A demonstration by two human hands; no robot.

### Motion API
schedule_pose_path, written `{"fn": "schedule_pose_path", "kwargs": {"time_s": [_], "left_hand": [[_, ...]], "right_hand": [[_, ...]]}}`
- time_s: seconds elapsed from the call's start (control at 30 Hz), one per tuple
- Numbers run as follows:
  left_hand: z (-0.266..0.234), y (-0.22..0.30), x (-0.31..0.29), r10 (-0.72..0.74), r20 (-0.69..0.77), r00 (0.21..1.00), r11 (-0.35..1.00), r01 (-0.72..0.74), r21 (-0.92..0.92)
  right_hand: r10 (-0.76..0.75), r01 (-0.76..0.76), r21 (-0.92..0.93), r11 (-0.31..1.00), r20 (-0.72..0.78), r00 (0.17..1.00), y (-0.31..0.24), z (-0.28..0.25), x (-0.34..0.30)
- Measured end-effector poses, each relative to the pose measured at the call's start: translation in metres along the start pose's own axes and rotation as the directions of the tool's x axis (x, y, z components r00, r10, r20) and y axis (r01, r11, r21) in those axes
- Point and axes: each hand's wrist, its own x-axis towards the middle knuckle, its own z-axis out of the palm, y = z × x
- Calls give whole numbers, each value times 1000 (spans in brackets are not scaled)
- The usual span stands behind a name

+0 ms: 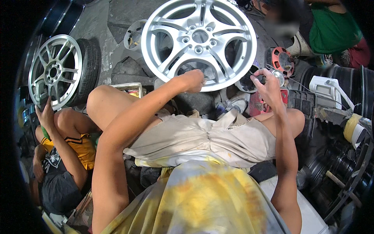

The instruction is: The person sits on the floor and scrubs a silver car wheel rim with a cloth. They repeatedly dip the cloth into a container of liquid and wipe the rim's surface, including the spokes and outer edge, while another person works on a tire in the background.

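A large silver alloy wheel (230,30) with several spokes and bolt holes around its hub stands in front of my knees. My left hand (191,80) is closed at its lower rim, fingers curled inward. What those fingers grip, if anything, is hidden. Off the lower right of the rim, my right hand (269,89) is raised with thumb and forefinger bent together in a pinch. Anything between them is too small to name. Beneath the right fingers stands an open container with dark insides (245,84), beside a small shiny can (277,78).
At left a seated person (66,156) has a hand on a multi-spoke wheel (76,58), with a black tyre (90,68) behind it. Another person in green (335,29) is at upper right. A round orange item (282,58), white device (325,90) and tape roll (351,126) lie rightward.
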Motion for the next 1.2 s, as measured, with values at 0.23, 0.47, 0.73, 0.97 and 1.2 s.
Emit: {"fn": "schedule_pose_path", "kwargs": {"time_s": [0.23,0.47,0.73,0.97,1.2], "left_hand": [[33,39,30,-138,-242,960,980,96,-177],[-15,-7,-33,-10,-101,995,975,33,221],[-119,-19,-73,-288,-6,958,923,280,266],[-216,-36,-136,-365,-188,912,928,373,8],[-253,-46,-173,-455,-200,868,891,440,-114]], "right_hand": [[-212,220,-41,975,142,967,-29,31,-6],[-428,481,-86,872,342,837,-49,65,12],[-141,536,-546,644,604,785,-71,123,49],[36,516,-566,643,695,718,-83,113,59],[-209,603,-479,637,646,734,-58,120,52]]}}
